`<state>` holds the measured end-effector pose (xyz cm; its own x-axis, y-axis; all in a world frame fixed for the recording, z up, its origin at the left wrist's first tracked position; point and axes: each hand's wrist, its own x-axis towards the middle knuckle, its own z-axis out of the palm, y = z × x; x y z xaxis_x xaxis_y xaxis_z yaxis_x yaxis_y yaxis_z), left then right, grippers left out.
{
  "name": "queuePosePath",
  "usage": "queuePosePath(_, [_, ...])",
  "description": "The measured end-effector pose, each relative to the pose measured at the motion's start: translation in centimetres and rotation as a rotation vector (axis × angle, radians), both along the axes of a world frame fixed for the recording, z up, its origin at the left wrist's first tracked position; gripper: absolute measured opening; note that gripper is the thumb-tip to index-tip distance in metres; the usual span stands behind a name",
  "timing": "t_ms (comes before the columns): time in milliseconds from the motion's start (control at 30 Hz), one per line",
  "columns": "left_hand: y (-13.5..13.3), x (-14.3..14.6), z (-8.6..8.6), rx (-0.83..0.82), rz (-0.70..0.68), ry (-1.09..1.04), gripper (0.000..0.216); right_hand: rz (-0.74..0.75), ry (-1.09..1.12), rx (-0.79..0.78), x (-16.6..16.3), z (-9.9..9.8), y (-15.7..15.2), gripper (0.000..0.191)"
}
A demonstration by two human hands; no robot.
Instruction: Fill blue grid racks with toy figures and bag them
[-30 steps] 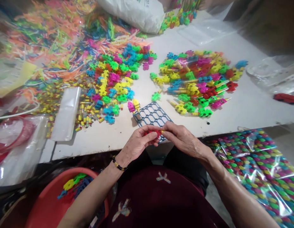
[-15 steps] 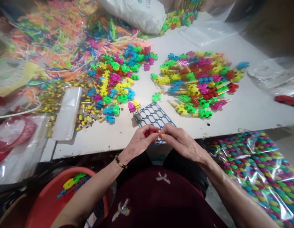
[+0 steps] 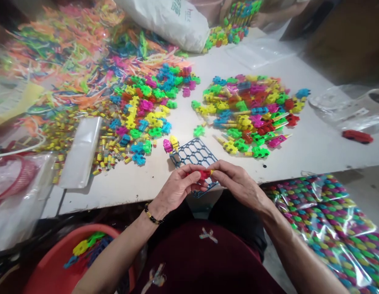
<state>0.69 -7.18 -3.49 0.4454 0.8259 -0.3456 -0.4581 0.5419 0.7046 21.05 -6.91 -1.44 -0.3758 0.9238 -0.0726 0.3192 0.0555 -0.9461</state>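
Head view, looking down over the lap. Just below centre, left hand (image 3: pixel 177 190) and right hand (image 3: pixel 238 183) drawn together over the near edge of the white surface (image 3: pixel 314 147). Pinched between them, a small red toy piece (image 3: pixel 204 174): left thumb and fingers clenched round its body, right fingertips closed on its yellow-tipped end at 3 o'clock. Dark bead bracelet (image 3: pixel 152 216) on the left wrist.

At 12 o'clock of the hands, a blue grid tray (image 3: pixel 193 153) flat on the surface, its near part hidden behind the fingers. Just beside its far left corner, a pink-and-yellow pair (image 3: pixel 171 144) of small pieces.

Towards 1 o'clock, a heap of toy cars (image 3: pixel 250 110) in many colours. Towards 11 o'clock, a looser spread of plastic bits (image 3: pixel 146 106), with a flat clear bag (image 3: pixel 80 151) at its 8 o'clock side. At 3 o'clock, well apart from the rest, a lone red car (image 3: pixel 357 136). At 12 o'clock on the far edge, a white sack (image 3: pixel 167 20).

Off the surface: at 7 o'clock a red basin (image 3: pixel 54 261) with a few pieces inside; at 4 o'clock, packed clear bags (image 3: pixel 324 220) full of coloured pieces.
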Motion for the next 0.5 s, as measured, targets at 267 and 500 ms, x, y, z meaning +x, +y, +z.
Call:
queuePosePath(267, [-0.4, -0.3, 0.0, -0.061, 0.033, -0.116, 0.035, 0.012, 0.446, -0.297, -0.3, -2.1, -0.4, 0.029])
queuePosePath(500, [-0.5, 0.4, -0.1, -0.056, 0.019, -0.132, 0.032, -0.056, 0.658, -0.352, -0.7, -3.2, -0.8, 0.031])
